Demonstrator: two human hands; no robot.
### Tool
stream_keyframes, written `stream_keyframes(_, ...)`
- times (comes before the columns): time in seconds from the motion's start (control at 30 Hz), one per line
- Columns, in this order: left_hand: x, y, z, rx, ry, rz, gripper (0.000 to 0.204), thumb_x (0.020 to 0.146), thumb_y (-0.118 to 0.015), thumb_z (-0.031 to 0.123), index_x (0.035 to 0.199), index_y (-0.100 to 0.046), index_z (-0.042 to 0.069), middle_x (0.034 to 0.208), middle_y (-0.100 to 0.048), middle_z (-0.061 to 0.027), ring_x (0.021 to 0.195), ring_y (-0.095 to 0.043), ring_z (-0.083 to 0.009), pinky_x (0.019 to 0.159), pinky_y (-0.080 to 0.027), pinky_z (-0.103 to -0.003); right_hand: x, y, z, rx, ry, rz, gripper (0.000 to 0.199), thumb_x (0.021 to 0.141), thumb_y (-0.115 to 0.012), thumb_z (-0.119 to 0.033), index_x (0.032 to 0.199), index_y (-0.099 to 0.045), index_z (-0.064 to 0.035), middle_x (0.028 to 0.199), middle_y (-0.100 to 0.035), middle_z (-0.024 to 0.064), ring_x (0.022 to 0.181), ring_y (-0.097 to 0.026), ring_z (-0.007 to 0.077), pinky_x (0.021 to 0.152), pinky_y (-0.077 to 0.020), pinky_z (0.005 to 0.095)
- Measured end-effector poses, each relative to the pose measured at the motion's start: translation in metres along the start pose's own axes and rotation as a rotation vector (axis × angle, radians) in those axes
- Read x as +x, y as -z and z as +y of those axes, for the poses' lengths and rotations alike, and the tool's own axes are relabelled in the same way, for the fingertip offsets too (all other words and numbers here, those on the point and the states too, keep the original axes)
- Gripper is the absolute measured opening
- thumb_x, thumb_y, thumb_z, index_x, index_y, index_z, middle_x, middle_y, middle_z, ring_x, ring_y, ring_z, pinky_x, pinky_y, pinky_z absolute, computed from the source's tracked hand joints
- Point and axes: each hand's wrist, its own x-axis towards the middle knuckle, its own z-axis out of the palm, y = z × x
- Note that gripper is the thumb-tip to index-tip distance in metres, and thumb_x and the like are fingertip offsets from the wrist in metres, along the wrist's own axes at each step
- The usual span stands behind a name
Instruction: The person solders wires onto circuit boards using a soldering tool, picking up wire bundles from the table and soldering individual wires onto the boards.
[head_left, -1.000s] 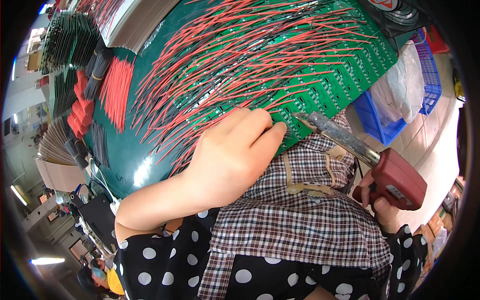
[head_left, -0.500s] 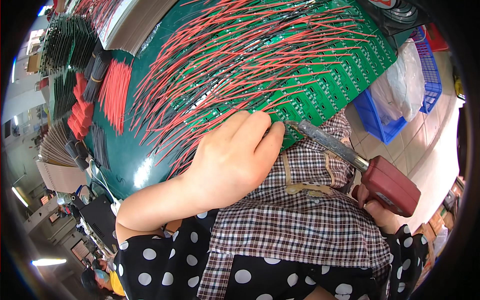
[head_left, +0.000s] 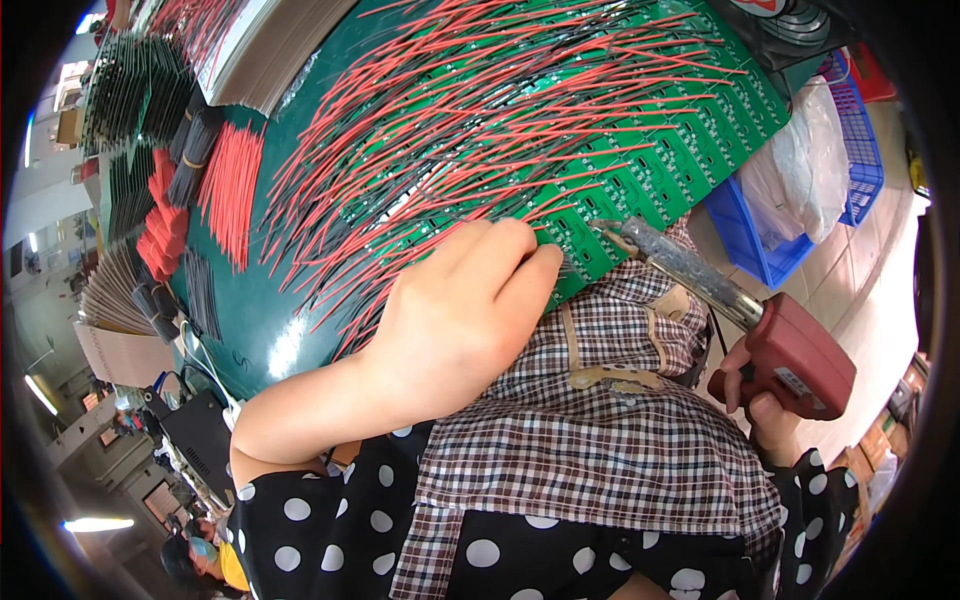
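Fingers [head_left: 520, 262] of the left hand [head_left: 455, 320] are curled together and press down on the near edge of the green circuit board panel [head_left: 640, 180]; whether they pinch a wire there cannot be told, as the knuckles hide the tips. Just right of them, the metal tip of a soldering gun [head_left: 740, 310] touches the same near edge of the panel. The right hand [head_left: 765, 405] grips the gun's dark red handle from below, fingers wrapped closed around it, near the right side of the scene. The panel lies on a dark green desk [head_left: 255, 320] and spreads far and right, covered with many red and black wires [head_left: 480, 100] that fan out leftward. Further left on the desk lie bundles of loose red wires [head_left: 232, 190] and black ones. A checked apron [head_left: 600, 440] over a dotted garment fills the near foreground. To the far right, a blue basket [head_left: 760, 250] holds a clear plastic bag [head_left: 805, 160].
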Motion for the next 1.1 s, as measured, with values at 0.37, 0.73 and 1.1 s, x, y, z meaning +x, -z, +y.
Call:
stream_keyframes(0.37,0.014,-0.007,-0.002,-0.057,-0.057,0.108,0.03,0.059,-0.067,-0.007,0.088,-0.067,-0.001,0.074,-0.056,-0.0074,0.062,-0.057,-0.0222,0.053,-0.045,-0.031,0.0,0.007,-0.001,-0.055,0.007,-0.014,0.071,0.076,-0.071,-0.052,0.115,-0.048,0.0021,0.088,-0.058,0.008,0.052,-0.05,0.0114,0.046,-0.0382,0.0226)
stream_keyframes(0.73,0.016,-0.007,0.0,-0.04,-0.044,0.09,0.031,0.058,-0.067,-0.006,0.088,-0.067,0.0,0.072,-0.053,-0.0065,0.061,-0.055,-0.0212,0.051,-0.044,-0.031,-0.002,0.021,0.011,0.099,-0.039,-0.045,0.071,0.068,-0.078,-0.012,0.127,-0.044,0.0059,0.092,-0.062,0.0081,0.076,-0.058,0.0122,0.065,-0.0461,0.0246)
stream_keyframes(1.1,0.016,-0.005,0.003,-0.003,-0.025,0.05,0.029,0.059,-0.067,-0.005,0.087,-0.067,0.0,0.074,-0.054,-0.0063,0.063,-0.056,-0.0218,0.053,-0.046,-0.031,0.002,0.009,-0.002,-0.024,0.022,0.008,0.069,0.077,-0.07,-0.053,0.111,-0.048,0.0035,0.089,-0.057,0.0079,0.049,-0.05,0.0109,0.042,-0.0349,0.0222)
